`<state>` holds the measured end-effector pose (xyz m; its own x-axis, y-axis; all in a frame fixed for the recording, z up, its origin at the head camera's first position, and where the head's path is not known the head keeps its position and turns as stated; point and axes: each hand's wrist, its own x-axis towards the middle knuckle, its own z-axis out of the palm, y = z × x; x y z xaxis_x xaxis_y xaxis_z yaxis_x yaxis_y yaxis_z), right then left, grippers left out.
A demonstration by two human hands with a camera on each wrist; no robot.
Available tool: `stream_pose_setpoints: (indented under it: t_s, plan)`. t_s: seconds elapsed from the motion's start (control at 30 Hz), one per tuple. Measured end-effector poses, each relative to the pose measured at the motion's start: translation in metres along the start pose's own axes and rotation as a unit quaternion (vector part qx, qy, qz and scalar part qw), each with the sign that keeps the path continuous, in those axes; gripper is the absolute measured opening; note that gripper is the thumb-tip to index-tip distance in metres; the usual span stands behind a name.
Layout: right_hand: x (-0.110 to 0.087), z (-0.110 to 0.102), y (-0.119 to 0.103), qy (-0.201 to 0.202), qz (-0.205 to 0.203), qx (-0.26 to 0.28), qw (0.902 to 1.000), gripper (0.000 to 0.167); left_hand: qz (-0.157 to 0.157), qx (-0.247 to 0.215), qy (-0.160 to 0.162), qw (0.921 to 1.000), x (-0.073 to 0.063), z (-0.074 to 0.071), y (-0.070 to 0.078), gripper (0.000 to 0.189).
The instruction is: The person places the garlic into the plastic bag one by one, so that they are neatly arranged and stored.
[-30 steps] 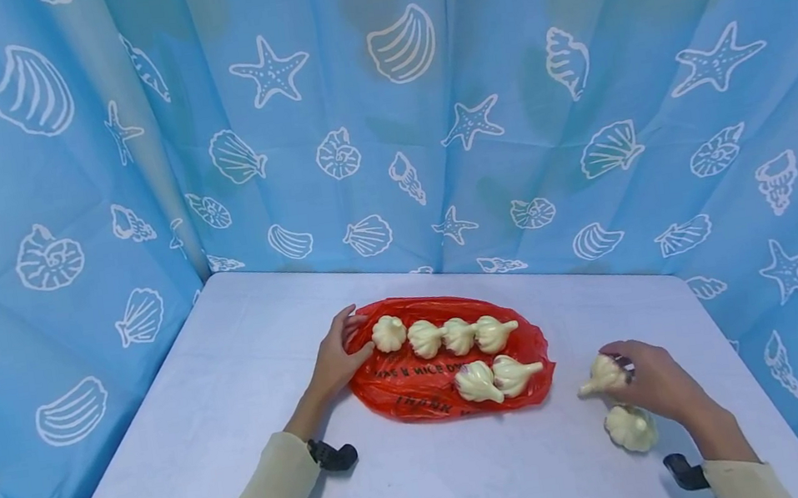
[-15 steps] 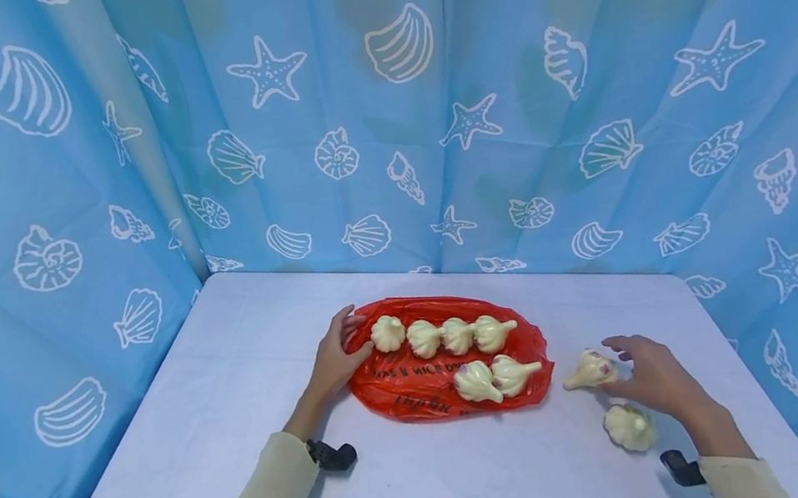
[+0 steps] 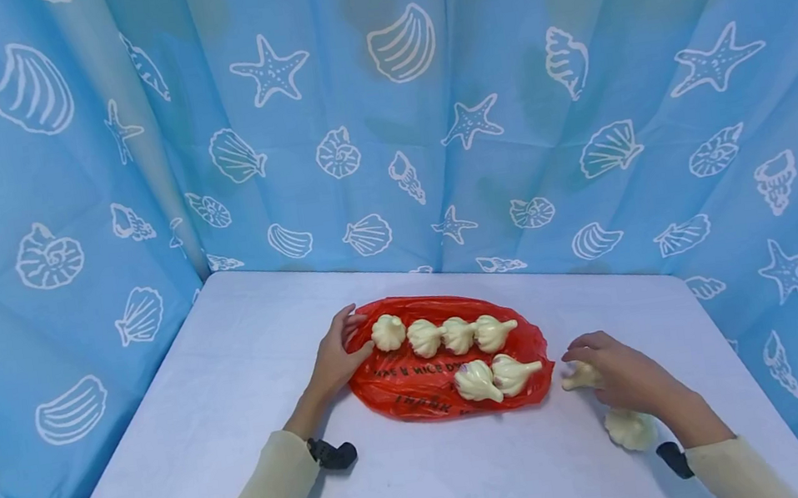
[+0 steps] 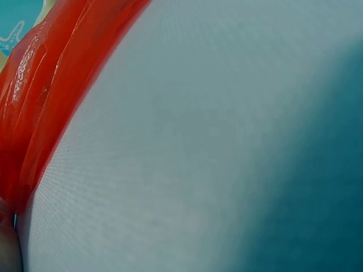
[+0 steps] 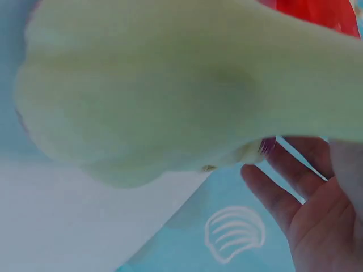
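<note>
My left hand holds the left rim of an open red plastic bag, its thumb over the edge. The left wrist view shows the bag's red side gathered toward a bit of that hand. Inside, several pale garlic bulbs lie in a back row, with two more bulbs in front. To the bag's right, my right hand holds a garlic bulb, stem pointing left, mostly hidden under the fingers. Another bulb sits just below this hand and fills the right wrist view.
A white-covered table bears everything. Blue curtains with shell and starfish prints stand behind it and along both sides. A black wrist camera mount sticks out from the left sleeve, and another mount from the right.
My right hand has loosened from the garlic bulb, then closed over it again a little further left, nearer the bag. The left hand, the bag and its bulbs look unmoved.
</note>
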<state>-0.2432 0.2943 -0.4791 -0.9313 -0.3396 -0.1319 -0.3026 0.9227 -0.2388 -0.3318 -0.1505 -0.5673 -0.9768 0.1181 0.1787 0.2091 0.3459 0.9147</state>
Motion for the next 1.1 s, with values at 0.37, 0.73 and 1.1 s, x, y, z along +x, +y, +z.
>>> stream_pose_setpoints:
  t_s: [0.37, 0.73, 1.1]
  plan:
    - [0.009, 0.004, -0.004, -0.021, -0.071, -0.075, 0.9944, 0.048, 0.008, -0.012, -0.006, 0.9999, 0.003, 0.002, -0.001, 0.081]
    - [0.011, 0.0, 0.009, 0.031, -0.035, -0.083, 0.9955, 0.056, 0.019, -0.011, -0.007, 0.9997, 0.003, 0.0, 0.001, 0.081]
    - [0.008, 0.009, 0.03, 0.069, 0.07, 0.086, 0.9915, 0.063, 0.017, -0.013, -0.004, 0.9998, 0.0, -0.001, -0.004, 0.079]
